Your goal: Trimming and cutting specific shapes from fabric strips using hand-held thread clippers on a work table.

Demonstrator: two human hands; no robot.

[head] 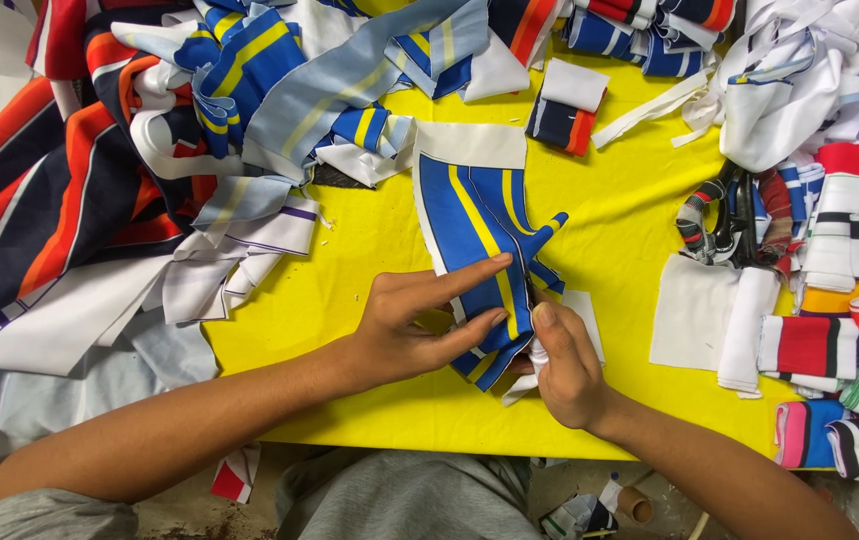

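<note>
A blue fabric piece with yellow stripes and a white edge (475,215) lies on the yellow table (370,260) in front of me. My left hand (415,325) rests flat on its lower part, fingers stretched to the right and pressing the cloth down. My right hand (565,365) pinches the lower right edge of the same piece, together with a bit of white cloth (535,355) beneath it. Both hands meet at the fabric's bottom corner.
Heaps of striped fabric in navy, orange, blue and white (100,170) fill the left and back. Folded striped strips (840,320) and white pieces (710,310) sit at the right. Scissors with wrapped handles (715,220) lie at the right.
</note>
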